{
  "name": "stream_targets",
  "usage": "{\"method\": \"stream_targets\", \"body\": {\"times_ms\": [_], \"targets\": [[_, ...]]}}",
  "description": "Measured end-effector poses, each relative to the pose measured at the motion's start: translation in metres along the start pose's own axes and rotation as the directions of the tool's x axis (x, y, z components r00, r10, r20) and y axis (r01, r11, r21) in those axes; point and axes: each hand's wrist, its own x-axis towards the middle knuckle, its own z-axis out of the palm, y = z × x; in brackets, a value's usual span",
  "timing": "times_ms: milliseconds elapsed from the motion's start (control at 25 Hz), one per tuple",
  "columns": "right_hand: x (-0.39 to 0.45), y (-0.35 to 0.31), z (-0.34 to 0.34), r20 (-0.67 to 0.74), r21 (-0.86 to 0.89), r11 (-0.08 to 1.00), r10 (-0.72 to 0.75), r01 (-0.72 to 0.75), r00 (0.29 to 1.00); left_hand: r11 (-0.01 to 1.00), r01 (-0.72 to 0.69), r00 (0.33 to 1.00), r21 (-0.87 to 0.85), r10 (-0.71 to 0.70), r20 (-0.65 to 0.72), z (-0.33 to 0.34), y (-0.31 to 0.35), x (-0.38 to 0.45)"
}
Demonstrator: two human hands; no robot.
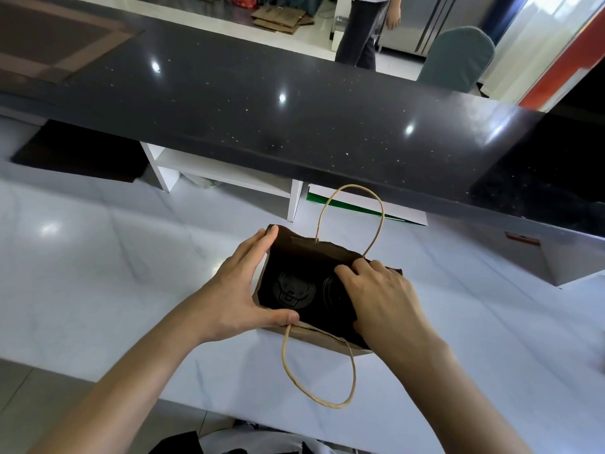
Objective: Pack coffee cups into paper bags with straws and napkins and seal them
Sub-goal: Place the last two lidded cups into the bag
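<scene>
Paper bag (327, 337), brown kraft | two round black lids (292, 287) inside, perhaps | both hands (234, 290) grip rim

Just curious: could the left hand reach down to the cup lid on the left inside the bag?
Probably yes: the left hand holds the bag open at its left rim, and that lid lies uncovered below.

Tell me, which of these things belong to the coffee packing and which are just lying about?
Part of the job:
paper bag, open on the white counter
two cup lids inside the bag
left hand and right hand, both at the bag's mouth

Just lying about:
flattened cardboard on the floor
grey chair
standing person beyond the black counter
</scene>
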Motion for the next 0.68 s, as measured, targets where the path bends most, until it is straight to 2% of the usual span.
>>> {"method": "stream_targets", "body": {"times_ms": [320, 680], "targets": [[0.0033, 0.0059, -0.002, 0.037, -0.014, 0.999, 0.037, -0.037, 0.999, 1.0, 0.003, 1.0, 0.008, -0.003, 0.007, -0.001, 0.0006, 0.0], [0.0099, 0.0039, 0.0028, 0.028, -0.035, 0.999, -0.04, 0.041, 0.999, 1.0, -0.001, 1.0, 0.012, 0.001, 0.014, -0.0021, 0.0047, 0.0027]]}}
